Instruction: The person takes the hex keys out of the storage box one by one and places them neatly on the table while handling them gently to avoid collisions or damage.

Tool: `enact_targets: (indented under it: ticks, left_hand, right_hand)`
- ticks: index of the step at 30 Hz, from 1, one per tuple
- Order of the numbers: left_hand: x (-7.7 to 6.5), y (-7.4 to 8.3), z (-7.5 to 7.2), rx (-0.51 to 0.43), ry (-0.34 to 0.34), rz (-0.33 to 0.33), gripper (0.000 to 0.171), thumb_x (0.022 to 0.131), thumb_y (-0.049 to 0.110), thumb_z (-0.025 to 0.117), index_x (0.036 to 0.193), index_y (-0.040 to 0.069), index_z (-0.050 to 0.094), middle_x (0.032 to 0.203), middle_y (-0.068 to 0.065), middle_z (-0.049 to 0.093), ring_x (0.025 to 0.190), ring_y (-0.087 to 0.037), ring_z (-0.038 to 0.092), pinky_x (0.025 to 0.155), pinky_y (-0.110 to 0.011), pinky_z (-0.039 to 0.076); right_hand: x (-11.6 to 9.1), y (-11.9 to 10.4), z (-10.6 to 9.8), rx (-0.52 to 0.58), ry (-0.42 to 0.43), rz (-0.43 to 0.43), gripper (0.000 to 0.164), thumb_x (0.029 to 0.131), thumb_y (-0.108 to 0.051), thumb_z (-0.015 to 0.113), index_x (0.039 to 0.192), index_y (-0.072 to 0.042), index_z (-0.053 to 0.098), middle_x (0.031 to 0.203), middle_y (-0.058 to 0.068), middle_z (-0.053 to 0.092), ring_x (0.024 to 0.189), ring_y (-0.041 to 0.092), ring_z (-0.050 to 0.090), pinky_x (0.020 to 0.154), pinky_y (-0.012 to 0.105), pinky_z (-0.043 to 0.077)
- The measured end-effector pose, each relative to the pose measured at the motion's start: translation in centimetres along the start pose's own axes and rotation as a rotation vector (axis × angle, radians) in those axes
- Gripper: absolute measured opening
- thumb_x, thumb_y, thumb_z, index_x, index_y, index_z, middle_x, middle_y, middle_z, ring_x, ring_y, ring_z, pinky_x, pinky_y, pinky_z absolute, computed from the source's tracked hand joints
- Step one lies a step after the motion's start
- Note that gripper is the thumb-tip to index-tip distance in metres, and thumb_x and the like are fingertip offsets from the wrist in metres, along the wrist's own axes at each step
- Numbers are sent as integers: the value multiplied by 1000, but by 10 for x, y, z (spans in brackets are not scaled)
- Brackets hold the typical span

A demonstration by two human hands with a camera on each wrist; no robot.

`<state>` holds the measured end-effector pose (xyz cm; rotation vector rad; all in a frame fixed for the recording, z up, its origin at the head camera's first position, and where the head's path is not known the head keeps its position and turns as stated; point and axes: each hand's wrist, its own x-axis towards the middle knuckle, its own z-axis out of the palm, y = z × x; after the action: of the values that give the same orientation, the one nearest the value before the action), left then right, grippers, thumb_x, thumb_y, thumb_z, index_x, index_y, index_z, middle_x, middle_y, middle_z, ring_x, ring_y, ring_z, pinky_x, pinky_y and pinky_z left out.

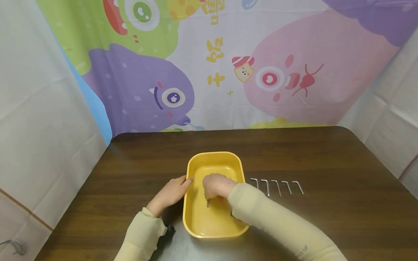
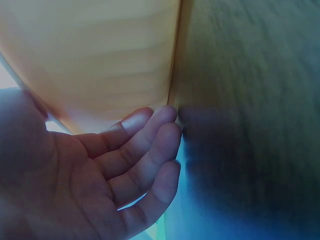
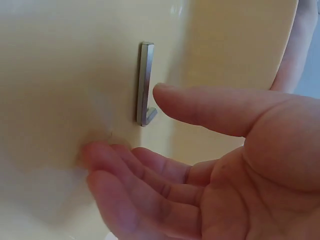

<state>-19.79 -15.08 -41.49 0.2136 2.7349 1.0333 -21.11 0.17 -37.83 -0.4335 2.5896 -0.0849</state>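
A yellow rectangular tub (image 1: 215, 230) with raised walls stands on the table. My left hand (image 1: 173, 191) holds its left wall, the thumb over the rim and the fingers along the outside. In the left wrist view, the fingertips lie by the lower edge of the tub's wall. Inside the tub is my right hand (image 1: 216, 186), close to a silver hex key (image 3: 144, 82). The right wrist view shows thumb and fingers apart, with the key beyond them against the tub's floor. From the head, only one end of that key is visible below the hand.
Several L-shaped hex keys (image 1: 278, 187) lie in a row on the dark wooden table (image 1: 147, 156), right of the tub. The right forearm partly covers the leftmost one. A cartoon-printed cloth (image 1: 215, 105) hangs behind the table.
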Motion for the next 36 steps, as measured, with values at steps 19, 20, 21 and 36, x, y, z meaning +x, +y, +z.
enact_targets:
  ticks: [19,20,21,36]
  left_hand:
    - [0,0,-1,-2,-6,23,40,96,36,39,119,9,56,106,-7,63,92,-18,59,85,-41,44]
    - [0,0,-1,-3,-6,23,40,96,36,39,119,9,56,105,-7,63,92,-17,59,84,-41,44]
    - [0,0,-1,-4,-6,22,40,96,36,39,119,9,56,105,-7,63,92,-17,59,84,-41,44]
    - [-1,0,-1,-3,-7,23,39,96,36,40,119,9,57,103,-6,64,91,-17,58,84,-41,44]
  right_hand:
    - [4,-2,4,8,29,3,9,85,-6,59,93,-4,60,72,10,58,44,15,55,41,23,43]
    - [4,-2,5,9,29,3,9,84,-5,59,94,-4,60,71,10,58,45,16,56,41,23,43]
    - [4,-2,5,13,28,4,10,84,-5,60,94,-4,61,70,10,58,45,16,57,41,23,43]
    - [7,-1,5,-34,25,-9,14,91,-9,51,95,-3,62,49,6,60,43,15,60,37,21,42]
